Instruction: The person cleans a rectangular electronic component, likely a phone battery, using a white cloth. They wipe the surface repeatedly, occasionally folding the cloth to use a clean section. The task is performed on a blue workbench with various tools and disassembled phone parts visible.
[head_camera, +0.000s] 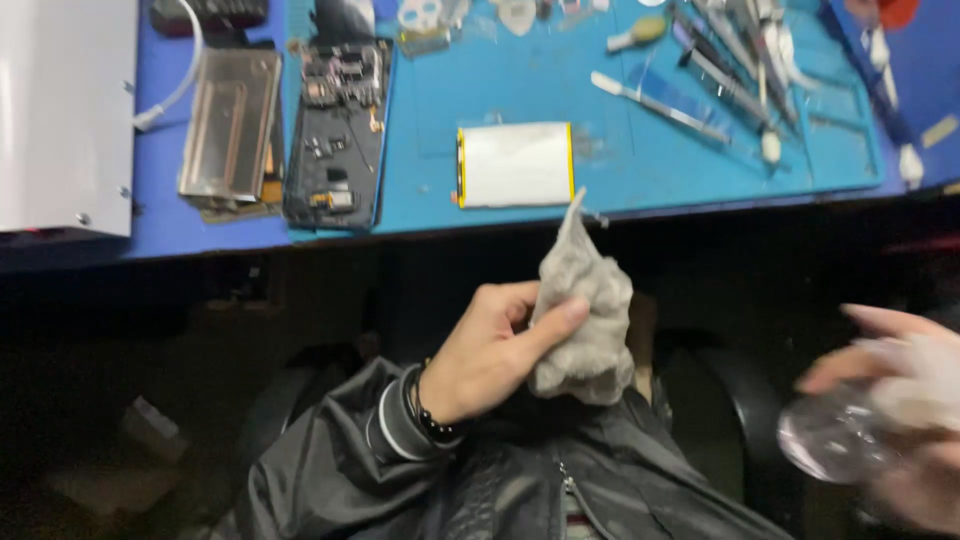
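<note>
Below the tabletop edge, over the person's lap, the left hand (490, 350) has its grip closed on a crumpled grey cloth (585, 320), thumb pressed across the front of it and fingers wrapped behind. The cloth bunches above and to the right of that grip, and one twisted corner sticks up until it overlaps the near edge of the blue work mat (640, 130). A dark beaded bracelet (432, 415) and a striped cuff of a dark jacket (400, 480) sit just below the grip at the wrist.

Well to the right of the cloth, the right hand (900, 410) is blurred; its fingers curl around a clear, rounded plastic container (835, 435), though the blur makes it hard to tell how firmly the grip is closed.

Straight above the left grip, on the tabletop, lies a flat white rectangular battery (516, 165) with yellow edges. Up and to the left of the grip rests an opened phone body (335, 135) with its circuit boards exposed, and beside that a metallic back panel (230, 125). Further left stands a white box (65, 110). Up and to the right of the grip, tweezers and other slim hand tools (720, 70) lie scattered on the mat.
</note>
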